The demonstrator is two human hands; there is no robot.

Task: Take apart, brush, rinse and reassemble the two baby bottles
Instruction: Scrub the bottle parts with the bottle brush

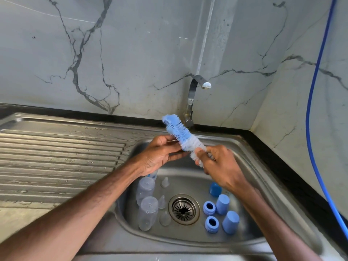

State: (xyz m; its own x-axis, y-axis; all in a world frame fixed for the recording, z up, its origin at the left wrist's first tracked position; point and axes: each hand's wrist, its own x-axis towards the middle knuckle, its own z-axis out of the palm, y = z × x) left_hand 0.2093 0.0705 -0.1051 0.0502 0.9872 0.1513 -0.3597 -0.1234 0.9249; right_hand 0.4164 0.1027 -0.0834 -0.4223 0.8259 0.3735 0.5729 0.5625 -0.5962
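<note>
Nearest, below both hands in the sink (pixel 244 240): clear bottle bodies (pixel 148 211) lying under the left hand (pixel 162 153), loose teats (pixel 164 219) beside them, and blue rings (pixel 212 224) and blue caps (pixel 230 221) under the right hand (pixel 218 164). The drain (pixel 184 209) sits between the two groups. So disassembly looks done and brushing is the step in hand.

Right hand is curled tight round the bottle brush (pixel 183 137) at the white lower bristles, where the handle starts. Left hand is half curled, thumb over and fingers under the blue bristle head, pinching it lightly. The brush tilts up and away from the hands.

To do it well, probably free the left hand, pick up one bottle body, push the bristles right to the base and twist. Keep the right grip low on the handle for reach. Do the teats and rings separately, as they are small and slippery.

Beyond the hands, the tap (pixel 197 91) shows no water running; it needs turning on for the rinse.
</note>
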